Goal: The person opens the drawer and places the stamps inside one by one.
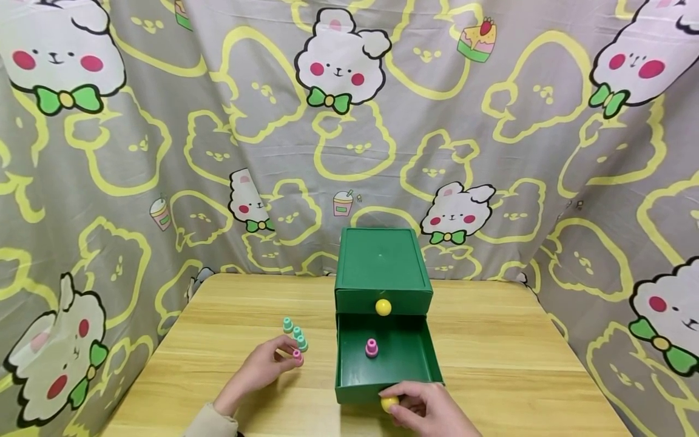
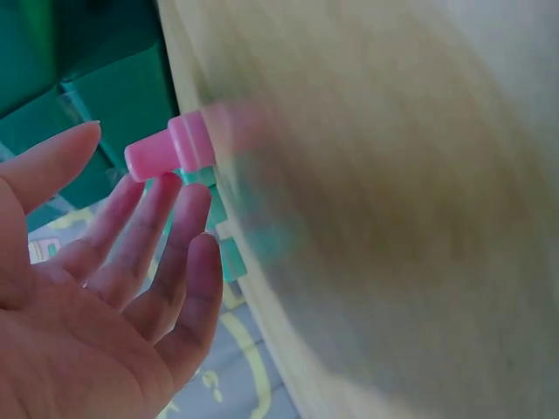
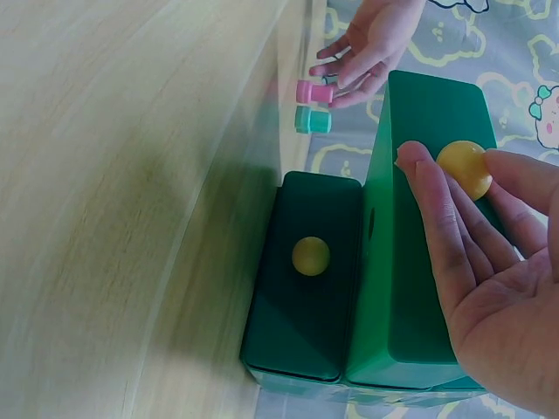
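My left hand [image 2: 113, 297] is beside a small pink stepped plastic piece [image 2: 170, 147] standing on the table. Its fingertips are close to the narrow top, and the thumb is apart from it. Just behind stand three teal pieces [image 1: 297, 332] of the same shape. With thumb and fingers, my right hand [image 1: 426, 405] pinches the yellow knob [image 3: 465, 169] of a pulled-out drawer [image 1: 355, 393] in a green cabinet [image 1: 382, 261]. Another pink piece [image 1: 371, 348] stands upright inside that drawer.
The cabinet's top drawer [image 1: 355, 301] is closed. Below the pulled-out one, a lower drawer [image 3: 306, 323] with a yellow knob is also closed. The wooden table [image 1: 502, 340] extends to both sides. A patterned curtain [image 1: 349, 152] hangs around the back and sides.
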`<state>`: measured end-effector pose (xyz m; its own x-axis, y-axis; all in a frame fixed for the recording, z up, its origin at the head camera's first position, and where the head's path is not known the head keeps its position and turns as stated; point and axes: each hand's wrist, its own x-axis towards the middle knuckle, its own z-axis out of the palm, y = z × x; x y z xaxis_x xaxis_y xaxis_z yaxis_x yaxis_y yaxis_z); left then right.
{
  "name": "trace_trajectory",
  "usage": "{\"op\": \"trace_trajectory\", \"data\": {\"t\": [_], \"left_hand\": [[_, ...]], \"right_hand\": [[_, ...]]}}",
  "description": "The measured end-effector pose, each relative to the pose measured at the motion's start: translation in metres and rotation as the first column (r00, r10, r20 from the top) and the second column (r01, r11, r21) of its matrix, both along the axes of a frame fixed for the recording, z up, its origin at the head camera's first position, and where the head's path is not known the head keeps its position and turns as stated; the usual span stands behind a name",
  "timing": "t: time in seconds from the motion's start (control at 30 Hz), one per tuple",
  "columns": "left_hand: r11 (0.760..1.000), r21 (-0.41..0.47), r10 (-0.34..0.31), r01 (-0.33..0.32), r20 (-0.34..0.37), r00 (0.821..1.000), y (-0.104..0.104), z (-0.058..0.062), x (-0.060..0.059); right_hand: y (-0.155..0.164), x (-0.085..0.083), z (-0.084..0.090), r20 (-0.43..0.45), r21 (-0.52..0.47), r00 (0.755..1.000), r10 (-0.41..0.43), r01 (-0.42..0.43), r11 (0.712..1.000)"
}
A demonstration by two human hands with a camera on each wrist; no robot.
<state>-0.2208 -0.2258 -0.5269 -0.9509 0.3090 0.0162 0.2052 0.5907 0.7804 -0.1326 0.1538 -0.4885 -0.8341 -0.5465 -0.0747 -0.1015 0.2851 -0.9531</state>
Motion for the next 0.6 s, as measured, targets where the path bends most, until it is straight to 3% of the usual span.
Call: {"op": "trace_trajectory", "data": {"t": [0.27,0.6], "left_hand": [[0.998,-0.054,-0.009,0.008,-0.016,1.000,0.0041,-0.0036,-0.0001],[0.994,-0.105,-0.022,0.019,-0.030,0.999,0.0074,-0.0018,0.0008]], "right_hand": [[-0.0003,0.0002,0.0017,-0.041,0.008,0.999,0.012,-0.012,1.000],[-0.0006,0.0010,0.0020,-0.018,0.022,1.000,-0.007,0.007,1.000]]}}
